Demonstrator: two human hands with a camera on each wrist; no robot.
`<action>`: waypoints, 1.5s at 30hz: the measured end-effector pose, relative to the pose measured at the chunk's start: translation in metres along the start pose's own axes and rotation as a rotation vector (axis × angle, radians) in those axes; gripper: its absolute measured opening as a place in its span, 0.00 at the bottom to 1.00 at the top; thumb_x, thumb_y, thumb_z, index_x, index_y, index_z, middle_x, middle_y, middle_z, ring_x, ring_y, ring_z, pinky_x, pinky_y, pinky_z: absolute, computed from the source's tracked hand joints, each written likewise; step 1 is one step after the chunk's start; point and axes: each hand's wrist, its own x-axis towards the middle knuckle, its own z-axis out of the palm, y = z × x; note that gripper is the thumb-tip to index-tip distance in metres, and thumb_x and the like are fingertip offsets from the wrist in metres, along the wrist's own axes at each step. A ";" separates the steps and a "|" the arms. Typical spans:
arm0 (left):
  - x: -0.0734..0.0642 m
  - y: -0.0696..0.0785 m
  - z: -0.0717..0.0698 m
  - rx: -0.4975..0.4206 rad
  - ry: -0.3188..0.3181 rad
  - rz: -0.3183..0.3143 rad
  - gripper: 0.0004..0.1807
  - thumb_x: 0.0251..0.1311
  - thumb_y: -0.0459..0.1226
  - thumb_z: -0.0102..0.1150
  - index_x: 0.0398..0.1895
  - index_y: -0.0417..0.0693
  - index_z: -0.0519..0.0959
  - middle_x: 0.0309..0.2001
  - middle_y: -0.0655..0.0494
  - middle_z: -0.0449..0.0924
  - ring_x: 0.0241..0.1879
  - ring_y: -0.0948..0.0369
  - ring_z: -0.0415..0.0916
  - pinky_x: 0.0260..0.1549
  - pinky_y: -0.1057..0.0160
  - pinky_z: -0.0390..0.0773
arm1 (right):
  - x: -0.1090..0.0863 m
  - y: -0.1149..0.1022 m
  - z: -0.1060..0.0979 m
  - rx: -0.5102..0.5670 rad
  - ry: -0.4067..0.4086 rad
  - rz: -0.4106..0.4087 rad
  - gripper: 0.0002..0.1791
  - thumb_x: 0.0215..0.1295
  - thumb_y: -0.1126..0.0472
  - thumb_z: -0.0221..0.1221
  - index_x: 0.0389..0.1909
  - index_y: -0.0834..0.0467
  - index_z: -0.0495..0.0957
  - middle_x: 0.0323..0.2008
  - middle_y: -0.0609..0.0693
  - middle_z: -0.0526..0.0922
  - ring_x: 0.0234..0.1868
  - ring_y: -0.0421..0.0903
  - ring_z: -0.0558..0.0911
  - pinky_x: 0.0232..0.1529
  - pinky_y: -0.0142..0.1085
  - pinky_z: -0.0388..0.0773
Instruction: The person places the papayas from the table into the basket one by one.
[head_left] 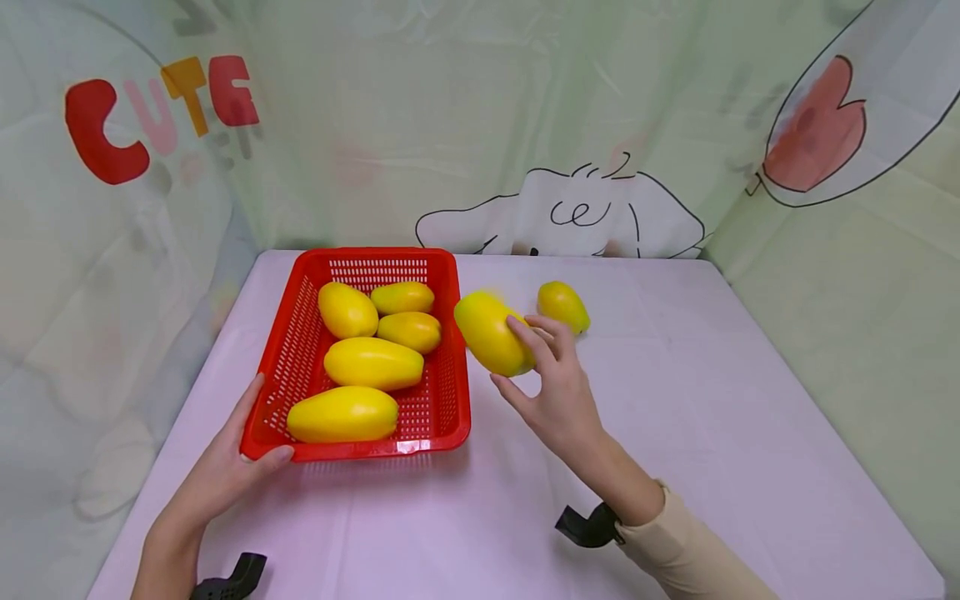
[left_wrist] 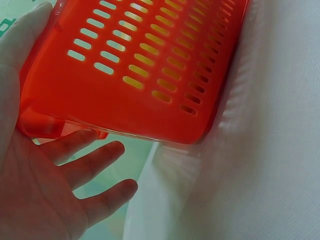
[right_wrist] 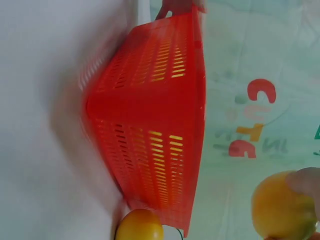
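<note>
A yellow mango (head_left: 491, 333) is held above the table by my right hand (head_left: 558, 392), its thumb and fingers spread around the fruit's near side. That mango (right_wrist: 280, 207) also shows at the lower right of the right wrist view. Just left of it stands a red plastic basket (head_left: 461, 392) with several yellow mangoes (head_left: 373, 363) lying in it. My left hand (head_left: 225, 467) touches the basket's near left corner, thumb along the front rim. In the left wrist view, the left fingers (left_wrist: 107, 200) extend loosely outside the basket wall.
Another mango (head_left: 562, 307) lies on the table behind my right hand. A pale cloth covers the table (head_left: 675, 400). Printed curtains (head_left: 360, 125) enclose its back and sides. Black wrist mounts (head_left: 588, 527) sit on both arms.
</note>
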 end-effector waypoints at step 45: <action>0.001 0.000 0.001 -0.022 0.011 -0.017 0.57 0.53 0.46 0.66 0.74 0.73 0.33 0.74 0.44 0.47 0.65 0.43 0.60 0.41 0.56 0.84 | -0.003 -0.025 0.050 -0.117 -0.380 -0.402 0.26 0.51 0.60 0.70 0.54 0.50 0.79 0.58 0.49 0.78 0.60 0.45 0.76 0.56 0.35 0.76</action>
